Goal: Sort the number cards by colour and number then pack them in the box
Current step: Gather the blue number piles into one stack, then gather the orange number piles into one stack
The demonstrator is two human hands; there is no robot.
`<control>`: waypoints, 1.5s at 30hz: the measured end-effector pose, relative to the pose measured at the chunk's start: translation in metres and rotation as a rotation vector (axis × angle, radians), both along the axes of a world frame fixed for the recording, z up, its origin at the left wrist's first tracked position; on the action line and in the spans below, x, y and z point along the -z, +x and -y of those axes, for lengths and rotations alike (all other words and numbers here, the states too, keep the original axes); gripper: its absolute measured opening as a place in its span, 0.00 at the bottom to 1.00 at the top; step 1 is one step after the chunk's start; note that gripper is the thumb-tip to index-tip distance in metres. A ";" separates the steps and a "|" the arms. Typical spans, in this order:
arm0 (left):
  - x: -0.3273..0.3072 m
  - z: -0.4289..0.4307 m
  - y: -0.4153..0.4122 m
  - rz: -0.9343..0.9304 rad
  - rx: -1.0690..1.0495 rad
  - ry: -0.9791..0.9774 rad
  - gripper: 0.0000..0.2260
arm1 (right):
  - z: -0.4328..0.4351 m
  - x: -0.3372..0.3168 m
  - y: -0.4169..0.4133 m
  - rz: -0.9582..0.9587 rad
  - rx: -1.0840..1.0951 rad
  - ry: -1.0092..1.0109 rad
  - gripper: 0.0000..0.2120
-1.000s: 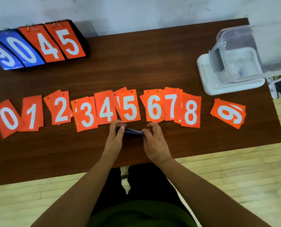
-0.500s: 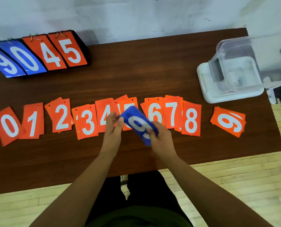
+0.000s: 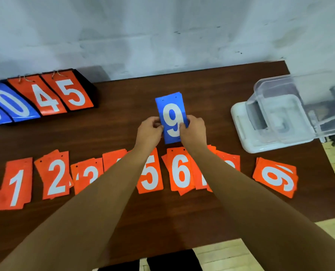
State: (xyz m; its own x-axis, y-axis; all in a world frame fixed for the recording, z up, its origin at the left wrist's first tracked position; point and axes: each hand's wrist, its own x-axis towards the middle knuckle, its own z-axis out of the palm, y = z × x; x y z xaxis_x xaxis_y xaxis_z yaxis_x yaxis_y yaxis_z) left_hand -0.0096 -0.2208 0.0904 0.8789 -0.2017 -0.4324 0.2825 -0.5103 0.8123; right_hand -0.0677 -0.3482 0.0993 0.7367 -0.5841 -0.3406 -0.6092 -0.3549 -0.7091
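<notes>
Head view, nearest first: two bare forearms reach out over a row of orange cards (image 3: 150, 174) laid face up along the near part of the dark wooden table (image 3: 211, 90). The piles read 0, 1, 2, 3, then 5, 6 and, at the right end, a skewed 9 (image 3: 276, 177); several look stacked a few cards deep. So the orange set appears sorted by number, as far as I can judge.

Beyond that row, the left hand (image 3: 150, 132) and right hand (image 3: 193, 132) are both clamped on the long edges of a blue stack (image 3: 171, 116) with a 9 on top, held upright above the middle of the table. By my reading the blue cards are gathered but not yet laid out or packed.

Farther back on the left stands a flip scoreboard (image 3: 45, 94) showing blue 0 and orange 4 and 5. At the right sits a clear plastic box (image 3: 291, 106) on its white lid; no cards show inside, so packing seems wholly undone.

Hidden: the arms cover the 4, 7 and 8 piles almost entirely, the 0 pile and scoreboard are cut off at the left edge, and how many blue cards are held cannot be told.
</notes>
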 end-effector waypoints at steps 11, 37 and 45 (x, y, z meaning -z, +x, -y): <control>0.053 0.005 0.041 0.206 0.153 0.355 0.13 | -0.009 0.056 0.035 -0.150 -0.074 -0.236 0.18; -0.075 -0.484 0.003 0.113 -0.357 0.473 0.11 | -0.360 -0.086 0.060 -0.064 -0.635 -0.202 0.23; -0.008 -0.569 0.024 -0.012 -0.372 0.517 0.21 | -0.470 -0.026 0.069 -0.180 -0.819 -0.258 0.19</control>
State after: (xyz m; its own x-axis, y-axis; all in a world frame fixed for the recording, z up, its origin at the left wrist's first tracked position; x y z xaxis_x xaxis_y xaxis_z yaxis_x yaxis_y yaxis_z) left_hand 0.0149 0.3482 0.0986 0.8445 0.3533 -0.4025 0.5238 -0.7015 0.4833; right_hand 0.0014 0.1219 0.1256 0.9062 0.0299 -0.4218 -0.1874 -0.8658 -0.4640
